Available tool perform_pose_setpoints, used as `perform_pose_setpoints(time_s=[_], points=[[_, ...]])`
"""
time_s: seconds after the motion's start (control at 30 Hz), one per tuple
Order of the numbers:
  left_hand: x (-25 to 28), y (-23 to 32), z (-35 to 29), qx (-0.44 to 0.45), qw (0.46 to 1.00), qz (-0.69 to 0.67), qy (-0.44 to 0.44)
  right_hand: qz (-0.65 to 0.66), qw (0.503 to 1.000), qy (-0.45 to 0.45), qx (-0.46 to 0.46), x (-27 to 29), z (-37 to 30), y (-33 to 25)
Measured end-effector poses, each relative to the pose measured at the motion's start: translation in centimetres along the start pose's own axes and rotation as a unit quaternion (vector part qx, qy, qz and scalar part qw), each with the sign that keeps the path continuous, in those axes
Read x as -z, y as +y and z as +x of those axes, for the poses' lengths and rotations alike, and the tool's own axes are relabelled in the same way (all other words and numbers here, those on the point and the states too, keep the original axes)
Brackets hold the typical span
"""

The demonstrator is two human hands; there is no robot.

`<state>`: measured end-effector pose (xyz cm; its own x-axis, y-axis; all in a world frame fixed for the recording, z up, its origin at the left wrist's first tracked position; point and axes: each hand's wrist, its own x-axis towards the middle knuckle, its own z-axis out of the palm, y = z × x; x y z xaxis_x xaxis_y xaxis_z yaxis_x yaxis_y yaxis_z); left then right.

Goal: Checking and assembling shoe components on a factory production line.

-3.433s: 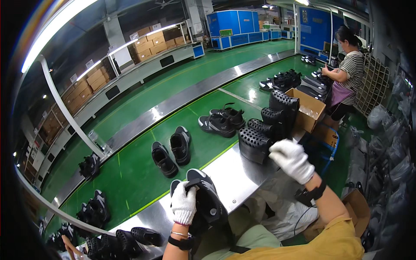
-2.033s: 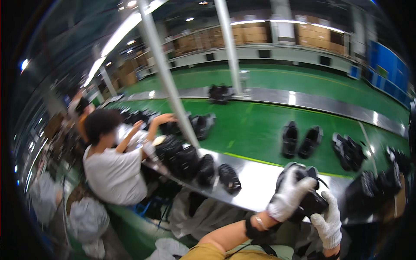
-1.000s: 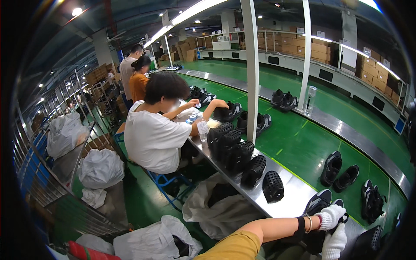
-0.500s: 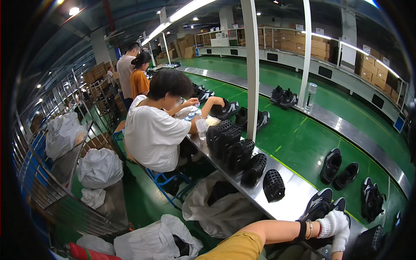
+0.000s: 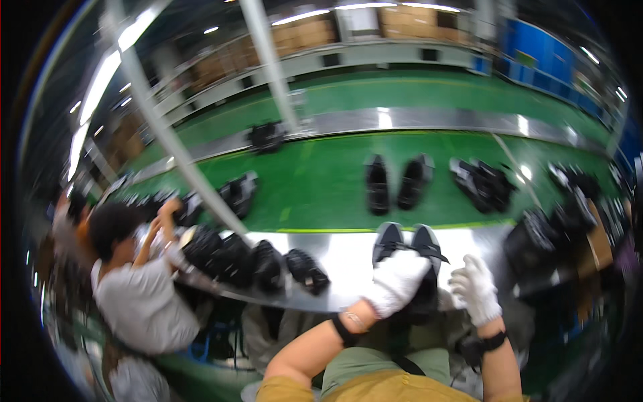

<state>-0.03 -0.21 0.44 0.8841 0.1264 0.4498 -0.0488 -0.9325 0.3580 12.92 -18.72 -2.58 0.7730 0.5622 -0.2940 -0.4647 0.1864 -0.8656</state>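
A pair of black shoes with grey toes stands in front of me on the metal table [image 5: 341, 258]: the left shoe [image 5: 388, 234] and the right shoe [image 5: 426, 241], side by side, toes pointing away. My left hand [image 5: 400, 280], in a white knit glove, lies over the pair with its fingers bent around the upper of a shoe; blur and the glove hide the exact grip. Just right of the pair, my gloved right hand [image 5: 474, 288] is held up, fingers loosely bent and apart, with nothing seen in them.
Black perforated shoe forms [image 5: 305, 270] line the table at left, beside a seated person in white [image 5: 137, 295]. Beyond the table, several shoes [image 5: 415, 181] rest on the green surface [image 5: 321, 181]. Dark shoes and a cardboard box [image 5: 596, 244] crowd the right. A white post [image 5: 174, 147] rises at left.
The view has swung right, bringing the pair of shoes to the middle. My hands, close together before, are now apart, the right one raised off to the side.
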Motion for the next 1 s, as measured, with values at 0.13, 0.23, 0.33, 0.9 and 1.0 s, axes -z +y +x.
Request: perform_pose_setpoints(time_s=[0.13, 0.23, 0.33, 0.9, 1.0], points=[[-0.5, -0.5, -0.3, 0.01, 0.999, 0.034, -0.018, 0.049, 0.993, -0.101, -0.034, -1.4, 1.0, 0.2], [-0.2, -0.3, -0.5, -0.002, 0.999, 0.04, -0.006, 0.02, 0.992, -0.122, -0.005, -1.4, 2.3, 0.2], [-0.1, -0.1, -0.6, 0.04, 0.998, 0.05, 0.019, -0.004, 0.998, -0.065, -0.002, -0.2, 2.5, 0.2], [-0.9, 0.7, 0.3, 0.069, 0.997, 0.028, -0.003, -0.527, 0.813, -0.144, 0.202, -1.3, -1.3, 0.5], [-0.4, 1.3, -0.1, 0.059, 0.998, 0.012, -0.007, -0.619, 0.679, -0.072, 0.387, -2.7, 1.2, 2.0]])
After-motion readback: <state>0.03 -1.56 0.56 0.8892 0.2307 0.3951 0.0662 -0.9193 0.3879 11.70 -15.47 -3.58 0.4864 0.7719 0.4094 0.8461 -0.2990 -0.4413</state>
